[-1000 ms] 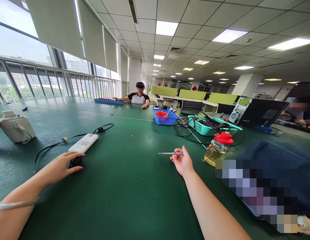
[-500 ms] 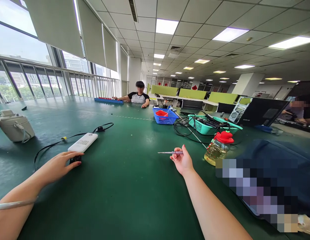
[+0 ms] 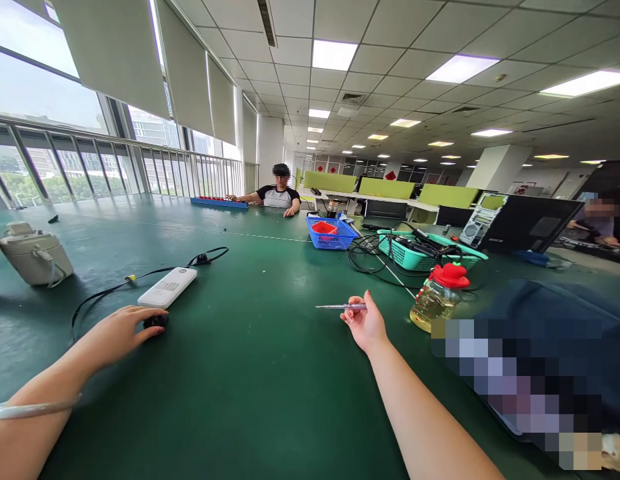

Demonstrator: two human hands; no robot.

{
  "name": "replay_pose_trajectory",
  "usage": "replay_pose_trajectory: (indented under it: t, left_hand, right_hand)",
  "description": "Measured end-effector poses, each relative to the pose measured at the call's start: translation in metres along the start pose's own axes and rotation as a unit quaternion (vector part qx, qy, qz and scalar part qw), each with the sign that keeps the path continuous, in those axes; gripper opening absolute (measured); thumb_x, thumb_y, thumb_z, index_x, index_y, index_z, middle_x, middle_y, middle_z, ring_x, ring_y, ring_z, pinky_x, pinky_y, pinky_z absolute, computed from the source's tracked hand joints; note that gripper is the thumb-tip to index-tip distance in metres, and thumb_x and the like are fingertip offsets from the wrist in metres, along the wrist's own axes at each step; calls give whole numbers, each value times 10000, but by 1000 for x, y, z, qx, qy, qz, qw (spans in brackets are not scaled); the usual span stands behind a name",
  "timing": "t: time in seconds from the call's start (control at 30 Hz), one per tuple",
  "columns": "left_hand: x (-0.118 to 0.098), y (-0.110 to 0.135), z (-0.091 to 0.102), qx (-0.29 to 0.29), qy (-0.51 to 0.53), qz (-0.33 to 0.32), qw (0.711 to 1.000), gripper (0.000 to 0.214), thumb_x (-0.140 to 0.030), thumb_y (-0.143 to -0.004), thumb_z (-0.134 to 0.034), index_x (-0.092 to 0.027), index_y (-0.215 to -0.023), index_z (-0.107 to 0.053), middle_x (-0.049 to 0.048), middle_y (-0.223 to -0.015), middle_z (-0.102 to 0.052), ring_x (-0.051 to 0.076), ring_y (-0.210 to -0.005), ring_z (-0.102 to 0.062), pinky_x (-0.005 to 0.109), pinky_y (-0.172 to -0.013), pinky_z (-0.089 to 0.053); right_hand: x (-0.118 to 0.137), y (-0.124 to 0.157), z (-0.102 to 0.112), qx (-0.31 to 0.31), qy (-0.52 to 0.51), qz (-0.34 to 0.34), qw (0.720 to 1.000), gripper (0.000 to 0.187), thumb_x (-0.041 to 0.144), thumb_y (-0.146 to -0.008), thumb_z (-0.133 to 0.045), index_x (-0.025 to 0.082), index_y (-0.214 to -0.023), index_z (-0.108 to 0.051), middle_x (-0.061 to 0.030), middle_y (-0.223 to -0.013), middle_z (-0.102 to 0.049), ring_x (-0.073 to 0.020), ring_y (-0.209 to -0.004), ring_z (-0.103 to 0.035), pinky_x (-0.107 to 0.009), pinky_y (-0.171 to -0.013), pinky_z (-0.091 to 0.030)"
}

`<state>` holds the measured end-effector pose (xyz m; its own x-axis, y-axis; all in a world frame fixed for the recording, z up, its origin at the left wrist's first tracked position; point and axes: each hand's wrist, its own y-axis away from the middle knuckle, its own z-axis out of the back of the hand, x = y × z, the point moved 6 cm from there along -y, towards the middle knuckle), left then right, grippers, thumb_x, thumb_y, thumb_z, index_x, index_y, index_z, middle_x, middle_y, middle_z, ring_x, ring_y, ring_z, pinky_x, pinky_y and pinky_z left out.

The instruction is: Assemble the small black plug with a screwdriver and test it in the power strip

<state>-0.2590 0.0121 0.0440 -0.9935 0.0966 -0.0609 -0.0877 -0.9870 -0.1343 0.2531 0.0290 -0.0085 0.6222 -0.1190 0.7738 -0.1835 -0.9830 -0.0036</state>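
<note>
My left hand (image 3: 117,337) rests low over the table, its fingers curled on a small black object (image 3: 158,321). Most of that object is hidden under the fingers, so its kind is unclear. Just beyond it lies a white oblong device (image 3: 168,287), with a black cord (image 3: 103,293) bearing a yellow tag and a dark plug-like end (image 3: 203,259) behind. My right hand (image 3: 367,323) is closed round a slim screwdriver (image 3: 335,307), held level above the green tabletop (image 3: 270,387) with its thin shaft pointing left.
At right stand a red-lidded glass jar (image 3: 433,303) and a dark blue bag (image 3: 555,307). Behind them are a teal basket (image 3: 405,257) of black cables and a blue basket (image 3: 330,240). A beige bag (image 3: 37,253) stands at left. A person (image 3: 280,193) sits across the table.
My left hand has shifted slightly, its fingers now lower over the black object and farther from the white device. My right hand and the screwdriver have hardly moved.
</note>
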Motion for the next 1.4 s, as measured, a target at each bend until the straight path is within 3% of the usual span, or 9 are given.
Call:
replay_pose_trajectory:
  t: [0.17,0.33,0.47,0.6,0.7,0.87,1.13,1.27,1.4]
  left_hand:
    - [-50,4,20,-40,32,-67,996,493,-470,-810,-450,-232,-1186,-661,70,-1241,-658,293,-1194,-553,431,-1052,-393]
    - [-165,15,31,-24,124,-260,957,386,-287,-891,-454,-306,-1249,-598,17,-1232,-649,218,-1158,-553,361,-1039,-419]
    - [-251,6,19,-6,151,-391,908,382,-162,-914,-429,-290,-1225,-608,27,-1248,-631,195,-1144,-534,345,-1024,-430]
    - [-295,-19,-5,-6,160,-422,892,434,-42,-859,-433,-254,-1182,-633,38,-1212,-653,201,-1110,-550,345,-988,-458]
    - [-301,-31,-21,-32,159,-414,896,472,-8,-842,-413,-254,-1181,-633,43,-1259,-637,218,-1153,-545,383,-1003,-451]
    - [-284,-37,-39,-31,199,-380,903,517,-6,-833,-412,-265,-1239,-603,36,-1279,-633,198,-1200,-543,385,-1057,-429]
    - [-284,-40,-41,-6,246,-393,886,453,-22,-847,-419,-267,-1147,-655,13,-1240,-659,175,-1201,-546,355,-1074,-413]
    - [-280,-41,-38,-20,245,-359,900,377,-143,-842,-573,-273,-1193,-615,26,-1238,-653,213,-1195,-528,406,-1078,-392]
    - [-273,-45,-42,-15,236,-302,923,416,-300,-818,-664,-254,-1224,-587,61,-1213,-654,264,-1197,-507,457,-1060,-383]
  right_hand:
    - [2,4,-10,26,34,14,999,426,602,-740,-691,186,-655,-656,17,-500,-537,-96,-415,-440,-274,-524,-469]
    - [1,14,-28,68,90,43,993,331,471,-653,-800,188,-795,-705,16,-641,-604,-85,-460,-476,-256,-524,-454]
    - [5,18,-33,69,173,107,977,282,407,-670,-794,196,-834,-706,13,-685,-617,-95,-490,-505,-250,-510,-430]
    - [11,12,-18,9,180,144,973,287,439,-676,-783,191,-792,-698,22,-616,-595,-89,-457,-479,-243,-477,-404]
    - [12,7,-8,-16,141,131,981,321,489,-689,-760,186,-768,-693,19,-587,-587,-88,-444,-467,-242,-463,-400]
    - [10,7,-16,0,103,117,988,343,516,-708,-740,182,-769,-699,9,-607,-597,-86,-457,-484,-243,-484,-423]
    - [13,21,-33,38,175,137,974,370,562,-728,-721,192,-754,-704,12,-618,-569,-96,-473,-481,-254,-491,-410]
    - [19,30,-45,70,265,177,945,402,582,-785,-663,203,-653,-668,20,-548,-504,-108,-479,-441,-256,-482,-362]
    - [26,50,-67,112,404,247,874,450,538,-836,-619,212,-526,-602,5,-551,-498,-129,-521,-429,-272,-517,-331]
